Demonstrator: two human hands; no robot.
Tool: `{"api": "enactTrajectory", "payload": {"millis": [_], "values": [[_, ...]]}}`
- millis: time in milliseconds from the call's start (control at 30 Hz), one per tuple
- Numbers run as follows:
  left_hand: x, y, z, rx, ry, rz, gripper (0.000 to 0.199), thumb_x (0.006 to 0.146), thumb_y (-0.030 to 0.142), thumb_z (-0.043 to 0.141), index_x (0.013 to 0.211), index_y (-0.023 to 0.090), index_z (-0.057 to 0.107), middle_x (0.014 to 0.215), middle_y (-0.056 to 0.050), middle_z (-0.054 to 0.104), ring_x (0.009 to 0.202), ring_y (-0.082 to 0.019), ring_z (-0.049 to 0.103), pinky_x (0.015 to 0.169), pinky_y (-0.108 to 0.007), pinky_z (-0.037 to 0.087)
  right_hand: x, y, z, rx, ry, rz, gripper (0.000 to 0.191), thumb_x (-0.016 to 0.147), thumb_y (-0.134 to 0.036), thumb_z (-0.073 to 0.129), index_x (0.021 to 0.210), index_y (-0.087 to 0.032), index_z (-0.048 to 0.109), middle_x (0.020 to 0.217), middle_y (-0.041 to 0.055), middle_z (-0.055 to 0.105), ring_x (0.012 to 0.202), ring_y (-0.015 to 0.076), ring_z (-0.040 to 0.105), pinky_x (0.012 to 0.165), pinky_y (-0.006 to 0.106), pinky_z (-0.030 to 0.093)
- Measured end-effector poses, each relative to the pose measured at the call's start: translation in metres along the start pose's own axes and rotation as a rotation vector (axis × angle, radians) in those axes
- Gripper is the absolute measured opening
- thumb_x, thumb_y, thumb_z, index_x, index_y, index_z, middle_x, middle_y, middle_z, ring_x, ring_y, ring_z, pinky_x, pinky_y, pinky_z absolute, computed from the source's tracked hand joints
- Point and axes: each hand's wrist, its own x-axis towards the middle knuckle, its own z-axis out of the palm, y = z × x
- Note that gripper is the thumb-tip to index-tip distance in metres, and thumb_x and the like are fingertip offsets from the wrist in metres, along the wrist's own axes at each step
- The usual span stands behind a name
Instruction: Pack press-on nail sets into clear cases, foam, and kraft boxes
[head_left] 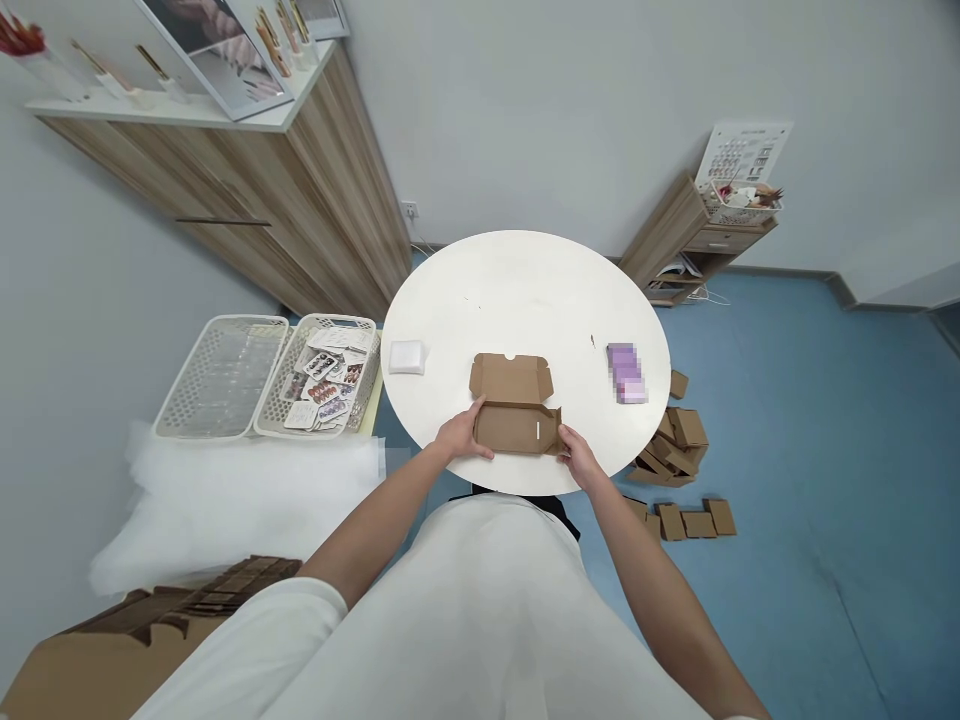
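Two hands were closed on the ends of the open cardboard box (510,428) in front of you. The fingers of your left hand (456,436) were spread, forefinger at the far corner and thumb at the near one, clamping the left end between them. Your right hand (580,460) had its fingers together, pinching the right end by its folded side flap. Between your two sets of fingers lay the box's tray, with a small white strip (538,430) toward your right fingertips. Just beyond your fingers, the lid (511,378) stood folded back, away from you. All this was on the white round table (525,275). Farther out, to the left of your left fingers and beyond them, sat a white packet (406,357); beyond your right fingers and to their right lay a purple item (627,373), blurred. Past the table's edge, on your left fingers' side, were two white baskets (261,408), one full of printed cards (322,390). On your right fingers' side, small brown boxes (697,525) lay on the blue floor (795,430).
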Motion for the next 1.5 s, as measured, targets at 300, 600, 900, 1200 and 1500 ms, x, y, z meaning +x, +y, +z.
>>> {"api": "enactTrajectory", "payload": {"millis": [300,600,900,1200,1500], "values": [[0.001,-0.005,0.006,-0.043,0.003,0.058,0.127,0.038,0.054,0.076,0.139,0.023,0.006,0.126,-0.014,0.047,0.109,-0.033,0.048,0.081,-0.036,0.04,0.006,-0.016,0.017,-0.241,-0.06,-0.067,0.045,0.071,-0.048,0.052,0.106,-0.019,0.055,0.105,0.0066,0.06,0.082,0.0149,0.057,0.064,0.024,0.042],[-0.019,-0.004,0.017,-0.138,0.137,0.021,0.113,0.055,0.055,0.067,0.139,0.017,0.001,0.123,-0.015,0.046,0.101,-0.027,0.053,0.076,-0.034,0.043,0.006,-0.021,0.032,-0.94,0.082,-0.107,0.027,0.078,-0.04,0.045,0.094,-0.02,0.054,0.085,0.0046,0.064,0.079,0.0183,0.058,0.061,0.026,0.038],[-0.027,-0.007,0.047,-0.343,0.204,-0.052,0.06,0.076,0.034,0.053,0.131,0.019,0.033,0.105,-0.007,0.054,0.063,-0.011,0.054,0.072,-0.03,0.047,-0.001,-0.017,0.034,-1.292,0.094,-0.054,0.025,0.087,-0.035,0.029,0.095,-0.018,0.045,0.082,0.0117,0.06,0.078,0.0243,0.058,0.062,0.032,0.037],[-0.022,0.008,0.066,-0.508,0.163,-0.094,0.062,0.076,0.033,0.057,0.132,0.024,0.032,0.11,-0.007,0.051,0.066,-0.01,0.056,0.073,-0.03,0.048,0.0,-0.013,0.012,-1.294,0.102,0.023,0.024,0.087,-0.033,0.025,0.096,-0.019,0.043,0.08,0.0099,0.06,0.074,0.023,0.058,0.06,0.031,0.037],[-0.004,0.023,0.069,-0.542,0.152,-0.139,0.061,0.077,0.034,0.054,0.133,0.022,0.03,0.109,-0.007,0.049,0.061,-0.007,0.053,0.062,-0.028,0.05,0.014,-0.022,-0.002,-1.205,0.12,-0.006,0.025,0.086,-0.033,0.029,0.095,-0.019,0.048,0.081,0.0109,0.061,0.078,0.0238,0.058,0.065,0.033,0.038]]}}
